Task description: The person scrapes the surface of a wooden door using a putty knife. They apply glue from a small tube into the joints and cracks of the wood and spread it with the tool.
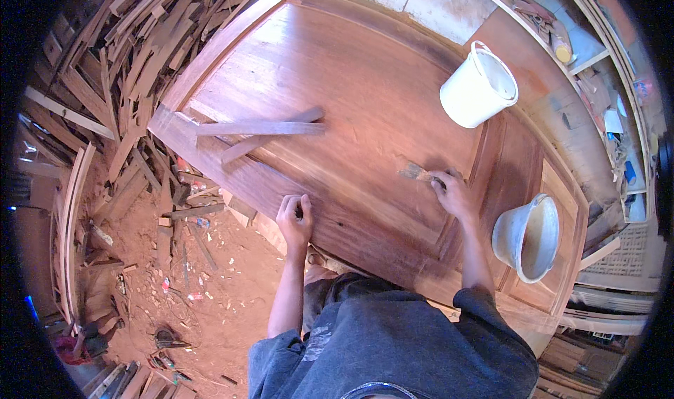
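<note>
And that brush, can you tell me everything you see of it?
The brush looks small and flat, with dull brownish-grey bristles. The right hand grips it and hides most of its handle, so I can't tell what that is made of. Its bristles point toward the picture's left, over the reddish-brown wooden panel. The tip seems to touch the wood, but this view can't make that sure.

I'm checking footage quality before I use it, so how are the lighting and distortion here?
In the head view: pale glare on the upper-left of the wooden panel; straight edges bowing toward the rim; black corners; the brush in the right hand partly blending into the brown wood.
</note>
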